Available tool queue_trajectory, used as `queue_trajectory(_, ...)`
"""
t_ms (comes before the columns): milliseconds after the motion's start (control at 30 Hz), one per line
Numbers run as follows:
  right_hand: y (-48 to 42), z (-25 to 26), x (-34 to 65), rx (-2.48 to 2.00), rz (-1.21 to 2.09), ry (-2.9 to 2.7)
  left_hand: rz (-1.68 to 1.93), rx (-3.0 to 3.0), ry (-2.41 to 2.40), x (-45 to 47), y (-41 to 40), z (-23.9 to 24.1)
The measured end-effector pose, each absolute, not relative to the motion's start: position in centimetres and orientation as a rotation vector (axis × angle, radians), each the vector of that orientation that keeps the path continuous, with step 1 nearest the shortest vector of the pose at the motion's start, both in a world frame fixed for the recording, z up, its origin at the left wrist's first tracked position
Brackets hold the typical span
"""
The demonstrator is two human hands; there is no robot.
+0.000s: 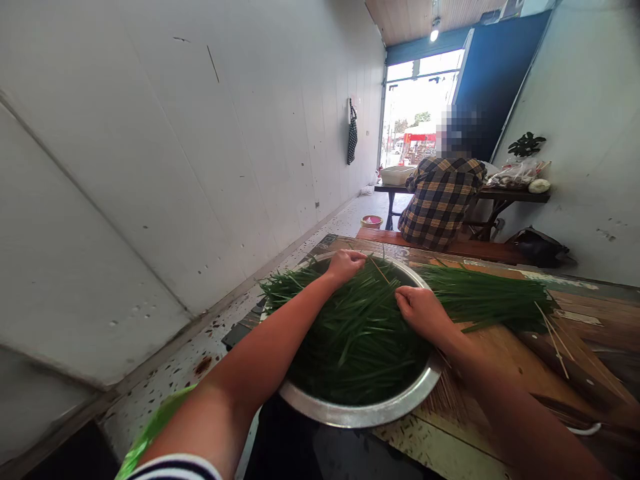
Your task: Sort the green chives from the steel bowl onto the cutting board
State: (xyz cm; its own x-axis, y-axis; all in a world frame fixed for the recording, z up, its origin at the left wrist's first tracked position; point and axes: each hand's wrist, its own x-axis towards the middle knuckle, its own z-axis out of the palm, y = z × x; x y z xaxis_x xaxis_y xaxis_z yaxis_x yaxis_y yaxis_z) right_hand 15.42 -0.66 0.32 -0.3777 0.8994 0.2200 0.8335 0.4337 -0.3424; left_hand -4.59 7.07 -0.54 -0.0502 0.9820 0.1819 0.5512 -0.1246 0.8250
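Note:
A wide metal basin (360, 415) full of long green chives (350, 340) rests on a wooden table (505, 353). My left hand (345, 264) lies on the chives at the basin's far side, fingers curled down into the leaves. My right hand (423, 312) sits near the basin's right rim, fingers pinched on a few chive leaves. A tidy bundle of chives (487, 297) lies on the table just right of the basin. Thin bamboo skewers (553, 337) lie beside that bundle.
A person in a plaid shirt (443, 200) sits with their back to me on a bench beyond the table. A second table (515, 195) with bags stands further back. A white wall (175, 167) runs along the left. A pink bowl (371, 221) sits on the floor.

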Motion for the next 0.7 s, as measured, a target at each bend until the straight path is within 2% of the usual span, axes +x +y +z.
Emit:
queue_trajectory(400,-0.6,0.4,15.4,-1.513,0.247,-2.281,1.022,1.966,1.652,-3.4,5.7,0.4)
queue_trajectory(700,-0.9,0.2,15.7,-1.421,0.304,-2.234,1.054,1.832,1.784,-3.8,6.1,0.6)
